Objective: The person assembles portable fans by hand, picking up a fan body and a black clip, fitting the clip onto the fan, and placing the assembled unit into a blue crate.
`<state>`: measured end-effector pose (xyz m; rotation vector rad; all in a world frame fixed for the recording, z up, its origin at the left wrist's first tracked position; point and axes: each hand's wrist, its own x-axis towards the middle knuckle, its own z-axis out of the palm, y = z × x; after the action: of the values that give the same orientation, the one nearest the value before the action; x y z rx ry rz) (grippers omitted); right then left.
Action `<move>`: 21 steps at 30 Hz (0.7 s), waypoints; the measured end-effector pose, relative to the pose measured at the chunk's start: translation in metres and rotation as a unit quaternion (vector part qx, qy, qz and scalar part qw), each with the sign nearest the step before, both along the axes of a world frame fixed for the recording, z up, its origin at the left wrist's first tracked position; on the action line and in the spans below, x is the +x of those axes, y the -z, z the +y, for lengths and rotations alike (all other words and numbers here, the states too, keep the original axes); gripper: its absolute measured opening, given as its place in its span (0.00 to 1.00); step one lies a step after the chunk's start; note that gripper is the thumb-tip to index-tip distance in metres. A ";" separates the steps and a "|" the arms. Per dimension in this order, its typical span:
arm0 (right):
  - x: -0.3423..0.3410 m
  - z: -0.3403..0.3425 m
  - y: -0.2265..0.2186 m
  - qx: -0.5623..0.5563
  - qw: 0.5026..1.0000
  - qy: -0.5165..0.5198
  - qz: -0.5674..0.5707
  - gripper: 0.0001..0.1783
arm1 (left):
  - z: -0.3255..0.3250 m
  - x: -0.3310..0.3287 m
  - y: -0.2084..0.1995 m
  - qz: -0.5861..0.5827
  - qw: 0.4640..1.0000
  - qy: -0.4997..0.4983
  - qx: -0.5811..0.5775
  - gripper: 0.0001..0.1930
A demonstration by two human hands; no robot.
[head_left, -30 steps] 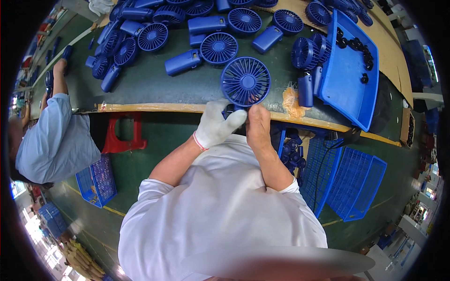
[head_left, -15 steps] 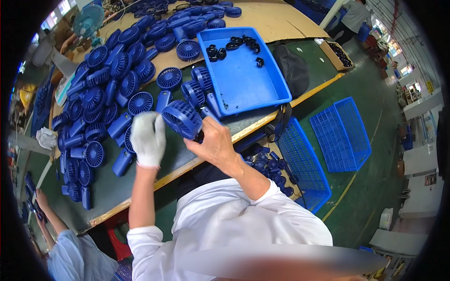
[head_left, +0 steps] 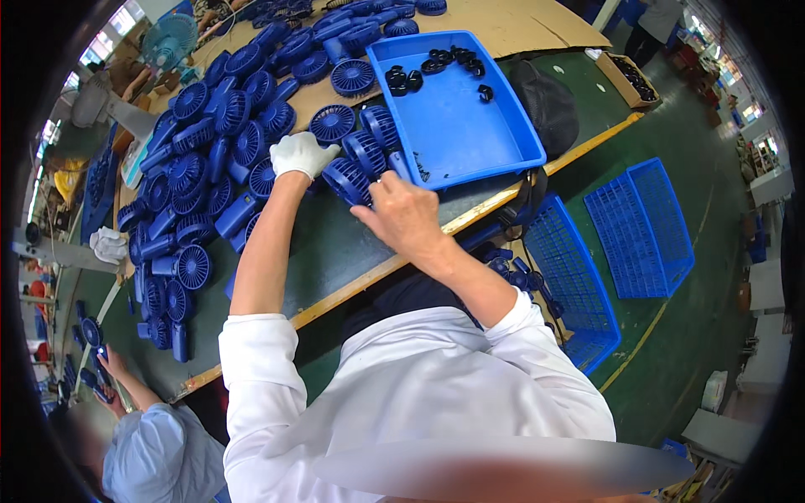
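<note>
My left hand (head_left: 300, 157), in a white glove, reaches over the near edge of the fan pile with its fingers curled downward. Whatever those fingers hold is hidden beneath the glove. My bare right hand (head_left: 407, 216) is closed at the near side of a dark blue handheld fan (head_left: 345, 182), its thumb below the round cage. That fan rests low against two similar ones, a caged fan (head_left: 364, 152) and another fan (head_left: 379, 126), beside the tray. The held fan's handle is mostly covered by my hand.
A blue tray (head_left: 470, 172) with several black parts (head_left: 453, 60) stands right of the fans. A large heap of blue fans (head_left: 189, 174) spreads leftward. Blue crates (head_left: 641, 226) stand beyond the table's wooden edge (head_left: 369, 268). A co-worker (head_left: 163, 444) handles fans at lower left.
My right hand has lowered the fan from above the table to beside the other fans. My left hand has moved away from me and right, to the pile's edge. The view has shifted slightly.
</note>
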<state>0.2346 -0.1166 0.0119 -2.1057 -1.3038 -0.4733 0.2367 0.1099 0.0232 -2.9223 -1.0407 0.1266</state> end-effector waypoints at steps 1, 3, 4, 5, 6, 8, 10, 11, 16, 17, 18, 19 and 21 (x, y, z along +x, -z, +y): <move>0.005 -0.006 -0.006 0.028 0.999 -0.008 0.021 0.16 | 0.001 -0.001 0.000 -0.028 0.999 -0.012 -0.024 0.31; 0.021 -0.019 -0.021 0.057 0.998 0.024 0.021 0.14 | 0.001 -0.007 -0.009 -0.139 0.986 -0.015 -0.089 0.30; 0.035 -0.021 -0.026 0.054 0.998 0.041 0.005 0.13 | 0.017 -0.011 -0.003 -0.164 0.982 -0.011 -0.089 0.31; 0.056 -0.025 -0.025 0.064 0.996 0.053 -0.019 0.13 | 0.012 -0.013 -0.017 -0.181 0.979 -0.001 -0.089 0.32; 0.081 -0.026 -0.026 0.076 0.994 0.059 -0.049 0.12 | 0.028 -0.022 -0.013 -0.228 0.972 0.012 -0.063 0.32; 0.133 -0.027 -0.017 -0.005 0.992 0.100 -0.072 0.10 | 0.023 -0.039 -0.032 -0.335 0.939 0.054 -0.062 0.29; 0.177 -0.025 -0.008 -0.129 0.975 0.155 -0.089 0.08 | 0.017 -0.065 -0.046 -0.395 0.914 0.082 -0.048 0.27; 0.197 -0.027 -0.003 -0.199 0.957 0.193 -0.088 0.08 | -0.003 -0.076 -0.061 -0.395 0.907 0.090 -0.110 0.26; 0.244 -0.019 0.024 -0.232 0.943 0.233 -0.056 0.08 | -0.057 -0.160 -0.058 -0.343 0.913 0.213 -0.050 0.25; 0.247 -0.016 0.025 -0.231 0.943 0.232 -0.054 0.08 | -0.066 -0.175 -0.051 -0.302 0.924 0.237 -0.005 0.24; 0.251 -0.013 0.025 -0.245 0.940 0.231 -0.055 0.08 | -0.073 -0.187 -0.043 -0.294 0.918 0.266 0.013 0.24; 0.253 -0.011 0.025 -0.260 0.936 0.229 -0.056 0.08 | -0.079 -0.195 -0.034 -0.260 0.924 0.278 0.019 0.24; 0.255 -0.010 0.023 -0.232 0.947 0.218 -0.052 0.09 | -0.092 -0.205 -0.018 -0.251 0.921 0.296 0.026 0.22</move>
<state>0.4899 -0.1263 -0.0114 -2.8234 -1.0738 -0.4983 0.0318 0.0177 0.0416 -3.1263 -0.1159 -0.6807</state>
